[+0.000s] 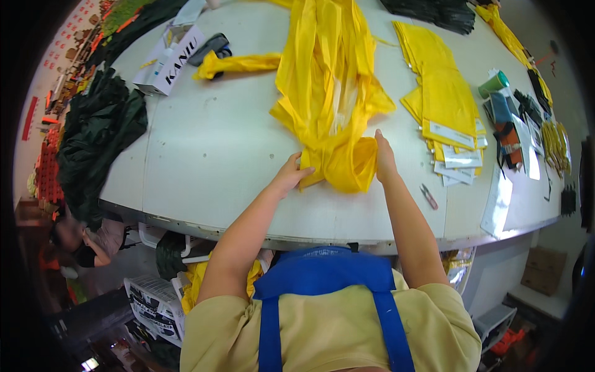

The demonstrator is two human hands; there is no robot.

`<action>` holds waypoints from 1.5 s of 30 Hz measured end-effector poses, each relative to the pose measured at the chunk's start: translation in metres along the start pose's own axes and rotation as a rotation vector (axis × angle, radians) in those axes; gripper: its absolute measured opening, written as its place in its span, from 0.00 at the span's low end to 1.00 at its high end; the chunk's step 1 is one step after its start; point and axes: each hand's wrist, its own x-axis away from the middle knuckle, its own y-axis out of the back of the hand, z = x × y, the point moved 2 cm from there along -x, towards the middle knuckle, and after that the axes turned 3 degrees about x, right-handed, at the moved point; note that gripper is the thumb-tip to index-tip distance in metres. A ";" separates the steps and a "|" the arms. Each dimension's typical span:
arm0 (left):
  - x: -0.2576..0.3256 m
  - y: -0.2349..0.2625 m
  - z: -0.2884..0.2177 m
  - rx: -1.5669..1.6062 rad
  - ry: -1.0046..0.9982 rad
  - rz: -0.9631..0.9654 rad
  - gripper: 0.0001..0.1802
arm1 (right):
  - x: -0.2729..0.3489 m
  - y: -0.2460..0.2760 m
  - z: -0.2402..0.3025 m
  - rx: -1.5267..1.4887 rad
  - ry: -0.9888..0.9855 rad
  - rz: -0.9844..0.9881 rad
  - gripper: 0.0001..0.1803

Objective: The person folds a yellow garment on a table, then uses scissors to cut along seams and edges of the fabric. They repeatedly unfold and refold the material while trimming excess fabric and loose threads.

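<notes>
A long yellow fabric garment (328,80) lies stretched away from me on the white table (217,155). Its near end is folded into a thick roll (347,164). My left hand (292,172) presses the roll's left end, fingers on the cloth. The right end is held by my right hand (384,158), which lies flat along its side. Both hands grip the same folded end between them.
A stack of folded yellow pieces with white labels (443,105) lies to the right, small snips (429,196) near the front edge. A rolled yellow piece (238,63), white box (170,59), dark green cloth (93,133) and green cup (494,84) also sit around.
</notes>
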 end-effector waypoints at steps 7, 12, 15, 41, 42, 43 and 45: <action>0.006 0.025 -0.049 0.410 -0.049 0.148 0.20 | 0.088 -0.006 -0.019 0.569 0.370 0.062 0.39; 0.017 0.055 -0.098 0.348 0.032 0.287 0.12 | 0.106 -0.034 -0.010 1.013 0.599 0.221 0.35; 0.000 0.100 -0.098 0.629 -0.060 0.448 0.13 | 0.107 -0.025 -0.033 -0.214 -0.067 0.390 0.28; 0.126 -0.046 -0.088 -0.739 -0.998 -0.132 0.31 | 0.186 -0.054 -0.001 0.587 0.556 0.450 0.13; 0.128 -0.042 -0.096 -0.833 -1.014 -0.128 0.31 | 0.184 -0.050 -0.001 0.612 0.546 0.370 0.14; 0.130 -0.039 -0.104 -0.926 -1.029 -0.121 0.32 | 0.179 -0.044 0.000 0.637 0.535 0.290 0.15; 0.130 -0.031 -0.120 -1.017 -1.031 -0.090 0.32 | 0.169 -0.018 0.000 0.503 0.618 0.104 0.28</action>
